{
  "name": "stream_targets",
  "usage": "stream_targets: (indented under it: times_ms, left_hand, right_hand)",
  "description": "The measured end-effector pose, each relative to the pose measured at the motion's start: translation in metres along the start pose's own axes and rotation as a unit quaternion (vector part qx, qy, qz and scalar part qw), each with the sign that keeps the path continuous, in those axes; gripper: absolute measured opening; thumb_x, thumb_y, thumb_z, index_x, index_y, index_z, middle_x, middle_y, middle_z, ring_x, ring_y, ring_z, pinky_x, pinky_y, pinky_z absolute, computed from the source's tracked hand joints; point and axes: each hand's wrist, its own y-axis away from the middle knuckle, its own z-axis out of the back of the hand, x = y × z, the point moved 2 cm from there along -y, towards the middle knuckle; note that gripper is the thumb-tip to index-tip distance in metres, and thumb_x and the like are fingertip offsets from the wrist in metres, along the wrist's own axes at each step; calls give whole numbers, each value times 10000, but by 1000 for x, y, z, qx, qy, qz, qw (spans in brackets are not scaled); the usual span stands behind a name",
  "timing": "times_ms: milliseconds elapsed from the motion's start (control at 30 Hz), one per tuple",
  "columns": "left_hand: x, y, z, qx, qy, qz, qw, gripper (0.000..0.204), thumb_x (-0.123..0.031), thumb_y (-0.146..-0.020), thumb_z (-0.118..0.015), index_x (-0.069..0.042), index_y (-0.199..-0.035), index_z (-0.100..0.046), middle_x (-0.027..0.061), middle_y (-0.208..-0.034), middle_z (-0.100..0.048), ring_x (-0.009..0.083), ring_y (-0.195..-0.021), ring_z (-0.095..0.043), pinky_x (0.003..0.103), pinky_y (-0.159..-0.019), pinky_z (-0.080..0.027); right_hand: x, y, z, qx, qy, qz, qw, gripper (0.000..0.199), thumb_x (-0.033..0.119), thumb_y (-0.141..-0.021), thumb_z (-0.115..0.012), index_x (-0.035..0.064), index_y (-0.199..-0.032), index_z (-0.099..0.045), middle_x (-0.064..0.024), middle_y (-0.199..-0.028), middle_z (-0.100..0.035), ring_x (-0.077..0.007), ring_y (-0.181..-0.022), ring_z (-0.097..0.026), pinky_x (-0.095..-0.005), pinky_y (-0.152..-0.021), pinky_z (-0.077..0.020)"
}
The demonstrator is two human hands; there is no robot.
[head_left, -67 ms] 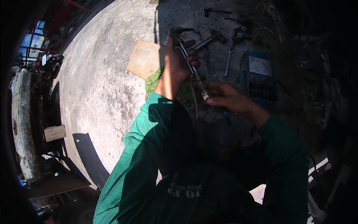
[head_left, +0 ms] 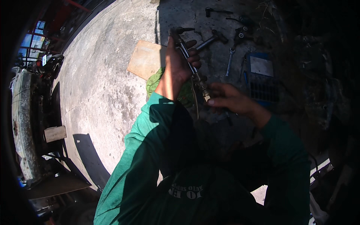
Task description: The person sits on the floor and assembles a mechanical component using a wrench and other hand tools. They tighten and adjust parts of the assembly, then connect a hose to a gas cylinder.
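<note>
My left hand (head_left: 179, 67) is raised over the concrete floor and grips a long thin metal tool (head_left: 186, 52) by its shaft, its forked head pointing up and away. The tool's lower end carries a brass-coloured fitting (head_left: 204, 92). My right hand (head_left: 228, 99) closes its fingertips around that fitting from the right. Both arms wear green sleeves. A green cloth (head_left: 157, 83) lies on the floor just below my left hand.
A flat board (head_left: 144, 59) lies on the concrete beside the cloth. In the shade beyond are a hammer (head_left: 212, 38), a wrench (head_left: 229, 62), other small metal parts and a blue open case (head_left: 262, 77). A worn vehicle part (head_left: 22, 123) stands at far left.
</note>
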Motion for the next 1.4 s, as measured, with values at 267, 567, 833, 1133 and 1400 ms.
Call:
stream_targets:
  times_ms: [267,567,833,1133,1400]
  left_hand:
    - [-3,-3,-11,-15,-18,-17,1000,852,-813,-916,-372,-23,-1200,-519,7,-634,-420,133,-488,-354,304,-486,-302]
    - [-1,-7,-4,-49,-18,-64,997,774,-773,-930,-399,-44,-1149,-543,49,-706,-488,198,-592,-456,368,-587,-410]
    - [2,-7,-2,-37,-14,-57,998,728,-775,-928,-395,-80,-1061,-565,86,-826,-557,253,-747,-527,441,-727,-452]
    - [-1,-5,-3,-26,-14,-57,998,751,-783,-914,-404,-72,-1093,-568,89,-845,-560,258,-759,-525,439,-740,-448]
    - [-2,-6,-2,-31,-17,-61,997,784,-791,-904,-421,-57,-1155,-531,85,-833,-545,240,-737,-508,419,-719,-440]
  right_hand:
    - [-18,-11,16,-23,73,7,997,544,272,-939,-744,-19,-1339,-517,-72,-1113,-662,-114,-939,-622,-286,-735,-520]
    - [1,-7,2,-123,119,59,983,564,399,-938,-722,-27,-1272,-565,-56,-970,-656,-119,-817,-616,-299,-699,-521]
    - [5,-7,7,-126,97,1,987,469,319,-909,-763,-35,-1180,-620,-54,-870,-662,-127,-721,-640,-300,-627,-531]
    - [1,-8,8,-106,43,32,993,467,322,-905,-768,-34,-1171,-626,-44,-875,-664,-120,-709,-645,-294,-617,-524]
    - [5,-6,4,-130,135,50,981,485,331,-903,-773,-23,-1196,-617,-21,-844,-649,-101,-710,-626,-279,-635,-507]
